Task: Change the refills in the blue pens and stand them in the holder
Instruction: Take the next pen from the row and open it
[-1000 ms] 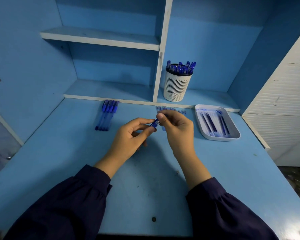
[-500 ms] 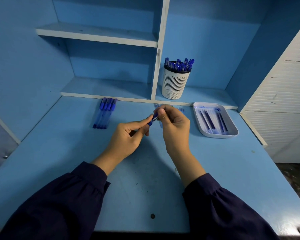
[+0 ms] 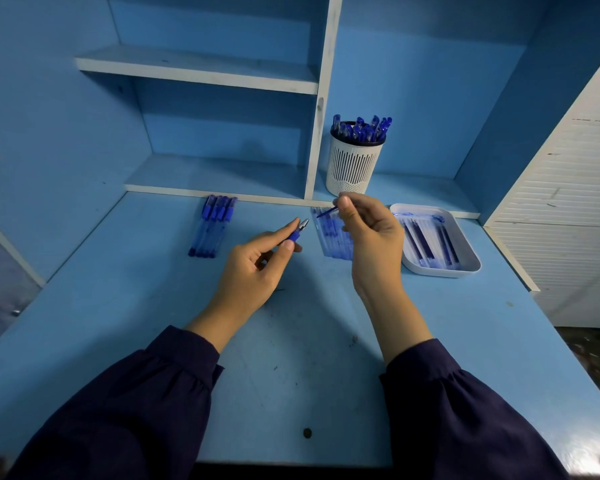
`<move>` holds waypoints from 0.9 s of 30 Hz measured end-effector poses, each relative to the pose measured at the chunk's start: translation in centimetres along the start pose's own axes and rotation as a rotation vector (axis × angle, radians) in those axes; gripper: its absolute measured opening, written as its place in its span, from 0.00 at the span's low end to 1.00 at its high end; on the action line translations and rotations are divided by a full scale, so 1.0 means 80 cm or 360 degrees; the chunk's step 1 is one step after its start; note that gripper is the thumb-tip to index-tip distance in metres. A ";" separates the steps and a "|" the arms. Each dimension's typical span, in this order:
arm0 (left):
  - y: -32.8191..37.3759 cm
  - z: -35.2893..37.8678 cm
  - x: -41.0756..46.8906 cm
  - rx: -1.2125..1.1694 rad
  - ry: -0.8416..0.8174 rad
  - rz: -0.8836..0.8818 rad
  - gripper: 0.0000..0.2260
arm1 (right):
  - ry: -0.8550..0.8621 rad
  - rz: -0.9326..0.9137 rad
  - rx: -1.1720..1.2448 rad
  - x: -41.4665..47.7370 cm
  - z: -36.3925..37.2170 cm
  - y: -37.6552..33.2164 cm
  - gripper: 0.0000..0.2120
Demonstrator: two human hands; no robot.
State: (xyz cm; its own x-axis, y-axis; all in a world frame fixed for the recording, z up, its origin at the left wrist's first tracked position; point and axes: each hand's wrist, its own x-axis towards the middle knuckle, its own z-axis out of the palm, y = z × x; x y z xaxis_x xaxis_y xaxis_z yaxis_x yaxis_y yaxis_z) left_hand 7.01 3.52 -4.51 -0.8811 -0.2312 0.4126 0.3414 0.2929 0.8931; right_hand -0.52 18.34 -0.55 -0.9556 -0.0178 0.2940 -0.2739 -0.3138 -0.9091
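My left hand grips a blue pen by its blue grip, its silver tip pointing up and to the right. A little to the right and higher, my right hand pinches a thin blue refill between thumb and forefinger, apart from the pen. Below that hand lies a row of clear blue refills on the desk. Several capped blue pens lie side by side at the back left. The white slotted holder stands on the low shelf with several blue pens upright in it.
A white tray with several refills sits right of my right hand. The shelf's low lip runs along the back of the blue desk. A white slatted panel closes off the right side.
My hands, joined at the pen's tip before, have drawn apart. The right hand has moved up and right with the thin refill; the left hand keeps the pen.
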 end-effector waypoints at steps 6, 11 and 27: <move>0.003 -0.005 0.005 -0.0028 0.0204 -0.0007 0.12 | -0.0191 0.0328 -0.0570 0.003 -0.017 0.022 0.03; -0.010 -0.013 0.011 0.0212 0.0339 0.0095 0.12 | -0.0574 0.0181 -0.1291 -0.008 -0.015 0.033 0.07; -0.017 -0.016 0.010 0.0637 0.0145 0.0468 0.11 | -0.0559 0.0204 -0.0721 -0.017 -0.003 0.016 0.10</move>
State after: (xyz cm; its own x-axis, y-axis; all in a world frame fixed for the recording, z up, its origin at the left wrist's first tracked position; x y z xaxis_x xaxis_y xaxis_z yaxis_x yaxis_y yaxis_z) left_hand 6.24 1.73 -5.15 -0.7282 -0.1605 0.6663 0.4029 0.6862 0.6056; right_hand 0.43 18.19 -2.20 -0.9122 -0.3665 0.1832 -0.2514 0.1474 -0.9566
